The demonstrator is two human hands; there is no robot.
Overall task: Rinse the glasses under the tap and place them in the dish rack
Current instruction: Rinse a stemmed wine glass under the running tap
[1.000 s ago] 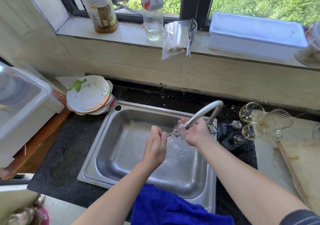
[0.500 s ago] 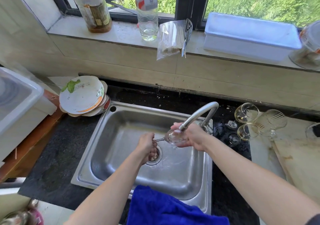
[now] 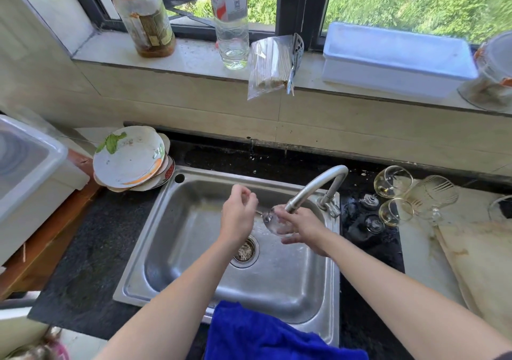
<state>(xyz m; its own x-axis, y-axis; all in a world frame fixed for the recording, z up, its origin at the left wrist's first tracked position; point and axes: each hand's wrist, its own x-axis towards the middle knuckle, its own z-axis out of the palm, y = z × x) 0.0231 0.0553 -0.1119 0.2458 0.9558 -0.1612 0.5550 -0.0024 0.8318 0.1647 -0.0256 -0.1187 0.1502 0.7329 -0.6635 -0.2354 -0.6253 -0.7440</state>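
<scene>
As right hand [image 3: 302, 229] cups glass [image 3: 273, 221] — under tap [image 3: 315, 186] — left hand [image 3: 238, 215] grips stem [image 3: 259, 212].

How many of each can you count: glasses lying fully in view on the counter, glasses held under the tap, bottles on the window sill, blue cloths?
Counter glasses: 3 (back glass, front glass, ribbed glass)
Held glass: 1
Sill bottles: 2 (orange-capped bottle, clear bottle)
Blue cloth: 1
Total: 7
</scene>
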